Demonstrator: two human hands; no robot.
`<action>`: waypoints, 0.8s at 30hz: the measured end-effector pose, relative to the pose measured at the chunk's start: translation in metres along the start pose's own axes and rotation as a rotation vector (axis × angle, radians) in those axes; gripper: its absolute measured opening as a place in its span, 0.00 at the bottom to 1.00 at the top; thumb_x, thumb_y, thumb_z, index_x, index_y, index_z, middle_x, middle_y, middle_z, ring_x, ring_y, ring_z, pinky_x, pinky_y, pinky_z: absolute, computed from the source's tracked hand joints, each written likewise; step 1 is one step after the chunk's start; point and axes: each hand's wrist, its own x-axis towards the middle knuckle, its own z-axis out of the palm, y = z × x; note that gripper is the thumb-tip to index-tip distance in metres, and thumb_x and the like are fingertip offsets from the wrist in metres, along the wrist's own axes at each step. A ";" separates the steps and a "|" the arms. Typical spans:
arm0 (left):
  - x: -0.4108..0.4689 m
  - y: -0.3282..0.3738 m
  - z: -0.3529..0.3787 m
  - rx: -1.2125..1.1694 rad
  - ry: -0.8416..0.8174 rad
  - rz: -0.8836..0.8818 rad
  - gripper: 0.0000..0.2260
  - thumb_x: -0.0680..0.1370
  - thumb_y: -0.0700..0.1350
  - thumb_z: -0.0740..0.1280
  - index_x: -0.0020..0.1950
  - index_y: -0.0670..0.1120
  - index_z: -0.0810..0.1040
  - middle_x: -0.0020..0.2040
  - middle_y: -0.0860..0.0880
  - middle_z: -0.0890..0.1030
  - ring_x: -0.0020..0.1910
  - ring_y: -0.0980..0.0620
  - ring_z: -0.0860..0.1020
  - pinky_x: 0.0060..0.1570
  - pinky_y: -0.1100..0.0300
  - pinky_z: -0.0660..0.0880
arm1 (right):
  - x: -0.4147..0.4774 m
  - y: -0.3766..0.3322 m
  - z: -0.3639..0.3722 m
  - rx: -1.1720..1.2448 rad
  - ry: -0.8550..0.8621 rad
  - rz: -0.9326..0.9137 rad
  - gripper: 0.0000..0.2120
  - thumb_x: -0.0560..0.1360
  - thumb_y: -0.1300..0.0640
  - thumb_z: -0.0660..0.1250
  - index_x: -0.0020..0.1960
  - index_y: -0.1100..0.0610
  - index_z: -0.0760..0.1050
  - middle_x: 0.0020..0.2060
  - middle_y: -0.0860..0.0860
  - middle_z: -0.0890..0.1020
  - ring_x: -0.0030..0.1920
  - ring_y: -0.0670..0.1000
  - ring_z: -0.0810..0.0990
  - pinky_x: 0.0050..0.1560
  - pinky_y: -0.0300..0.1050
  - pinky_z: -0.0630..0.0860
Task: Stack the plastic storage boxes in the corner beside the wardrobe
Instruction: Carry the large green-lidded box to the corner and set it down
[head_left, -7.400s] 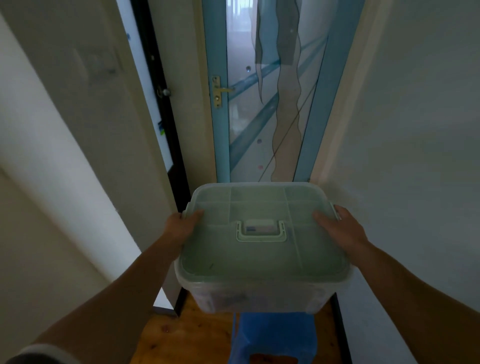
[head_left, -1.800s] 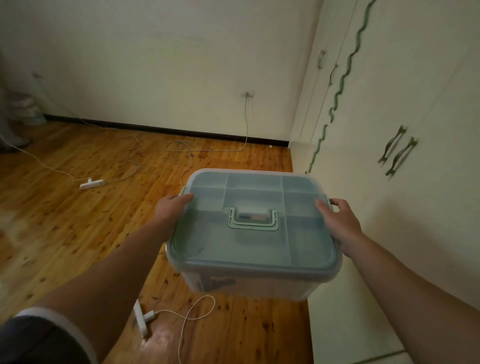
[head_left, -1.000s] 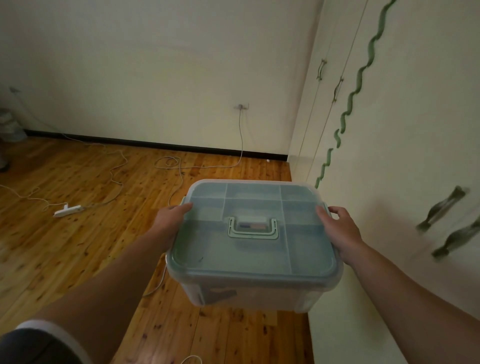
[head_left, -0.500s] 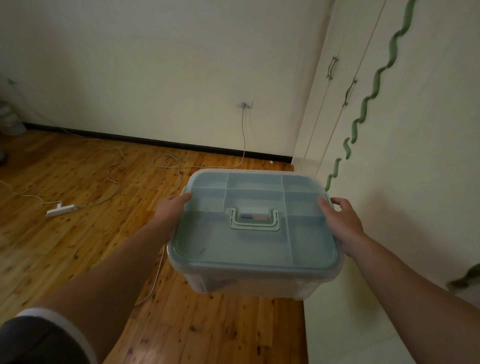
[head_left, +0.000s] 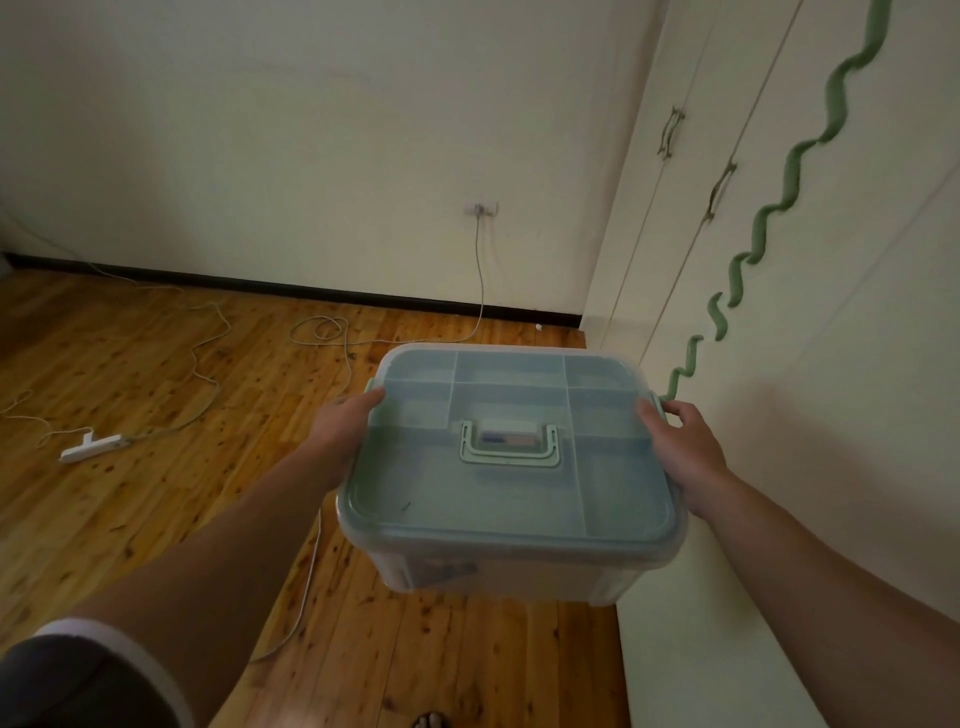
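The plastic storage box (head_left: 511, 467) is up off the floor, carried level in front of the person — the left hand (head_left: 340, 431) has its grip clamped on the left edge of the lid, the right hand (head_left: 685, 444) on the right edge by the green latch. A pale green handle (head_left: 510, 443) lies flat on the bluish lid. The wardrobe (head_left: 779, 260) stands just beside it on the right; a white power strip (head_left: 91, 446) and its cables lie well apart on the wooden floor (head_left: 156, 415).
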 end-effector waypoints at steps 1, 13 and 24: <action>0.008 0.005 -0.001 0.001 -0.002 0.005 0.20 0.78 0.54 0.65 0.67 0.47 0.74 0.58 0.44 0.79 0.55 0.43 0.79 0.50 0.46 0.77 | 0.003 -0.005 0.005 0.004 0.002 0.003 0.28 0.74 0.33 0.60 0.68 0.47 0.66 0.64 0.52 0.75 0.58 0.57 0.75 0.58 0.56 0.74; 0.106 0.056 -0.015 0.059 -0.053 0.080 0.19 0.77 0.56 0.65 0.62 0.47 0.76 0.48 0.48 0.79 0.45 0.48 0.79 0.34 0.53 0.76 | 0.051 -0.057 0.050 0.075 0.072 0.005 0.28 0.72 0.33 0.62 0.67 0.47 0.69 0.60 0.52 0.77 0.53 0.54 0.75 0.51 0.48 0.72; 0.181 0.097 0.016 0.090 -0.083 0.091 0.19 0.77 0.56 0.65 0.63 0.47 0.76 0.51 0.47 0.79 0.48 0.47 0.79 0.39 0.51 0.77 | 0.127 -0.086 0.071 0.090 0.094 0.023 0.30 0.71 0.32 0.62 0.67 0.47 0.70 0.61 0.52 0.76 0.51 0.54 0.74 0.48 0.48 0.72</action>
